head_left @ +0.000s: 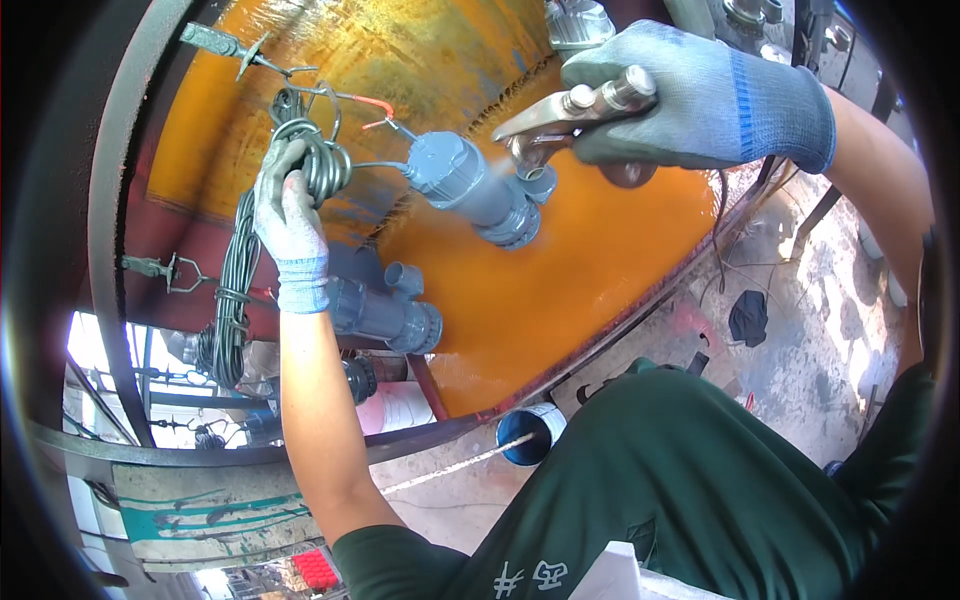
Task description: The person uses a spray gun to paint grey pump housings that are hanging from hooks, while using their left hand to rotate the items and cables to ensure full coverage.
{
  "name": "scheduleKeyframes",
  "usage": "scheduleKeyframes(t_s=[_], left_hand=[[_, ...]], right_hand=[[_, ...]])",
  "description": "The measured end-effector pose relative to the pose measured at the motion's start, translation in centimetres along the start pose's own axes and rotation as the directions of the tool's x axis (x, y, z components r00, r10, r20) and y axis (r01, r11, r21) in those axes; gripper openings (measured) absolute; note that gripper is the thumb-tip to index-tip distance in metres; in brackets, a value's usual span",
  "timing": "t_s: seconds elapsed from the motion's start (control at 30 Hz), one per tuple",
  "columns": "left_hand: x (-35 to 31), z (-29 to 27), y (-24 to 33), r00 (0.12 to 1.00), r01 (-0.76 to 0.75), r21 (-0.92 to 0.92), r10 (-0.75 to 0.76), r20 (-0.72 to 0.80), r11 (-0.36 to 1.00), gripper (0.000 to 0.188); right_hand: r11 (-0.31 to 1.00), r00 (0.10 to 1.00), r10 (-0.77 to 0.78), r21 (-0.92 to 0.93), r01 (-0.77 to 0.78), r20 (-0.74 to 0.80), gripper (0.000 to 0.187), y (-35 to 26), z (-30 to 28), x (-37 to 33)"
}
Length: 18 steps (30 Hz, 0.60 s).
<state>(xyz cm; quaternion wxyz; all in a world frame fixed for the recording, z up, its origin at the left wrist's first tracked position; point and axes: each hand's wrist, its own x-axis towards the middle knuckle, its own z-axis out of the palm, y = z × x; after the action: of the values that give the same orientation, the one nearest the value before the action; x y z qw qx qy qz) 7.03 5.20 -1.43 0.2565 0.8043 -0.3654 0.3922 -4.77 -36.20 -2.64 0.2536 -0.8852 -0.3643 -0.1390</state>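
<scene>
My gloved left hand (290, 215) is closed round a coil of dark cable (326, 168) that hangs from a wire hook. Just right of it a blue-grey submersible pump (455, 178) hangs tilted, its cable running toward the coil. In my gloved right hand (700, 105) is a metal spray gun (560, 112). Its front end points left at the pump, and a faint mist shows between them. The gun's handle and trigger are partly hidden by my fingers. Below hangs a second blue-grey pump (385, 315), with a longer cable bundle (235, 290) beside my left wrist.
Behind the pumps stands an orange-stained spray booth (610, 250) with a wet-looking floor. Hooks (165, 268) hang from a curved dark frame (100, 200) at left. A blue-lined bucket (535, 436) with a stick stands near my knee. A dark cloth (748, 318) lies on the floor.
</scene>
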Motion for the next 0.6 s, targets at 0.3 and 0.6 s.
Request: scheduleKeyframes(t_s=[0.3,0.6], left_hand=[[-1.6,-2.9,-3.6,0.976,0.211,0.197,-0.195,-0.097,0.957,0.032],[-0.4,-2.5,-6.7,0.937,0.329,0.201,-0.293,-0.19,0.923,0.026]], right_hand=[[0.793,0.827,0.424,0.288,-0.536,0.37,0.036,-0.1,-4.1,-2.0],[0.794,0.882,0.466,0.406,-0.452,0.072,0.04,3.0,-0.6,-3.6]])
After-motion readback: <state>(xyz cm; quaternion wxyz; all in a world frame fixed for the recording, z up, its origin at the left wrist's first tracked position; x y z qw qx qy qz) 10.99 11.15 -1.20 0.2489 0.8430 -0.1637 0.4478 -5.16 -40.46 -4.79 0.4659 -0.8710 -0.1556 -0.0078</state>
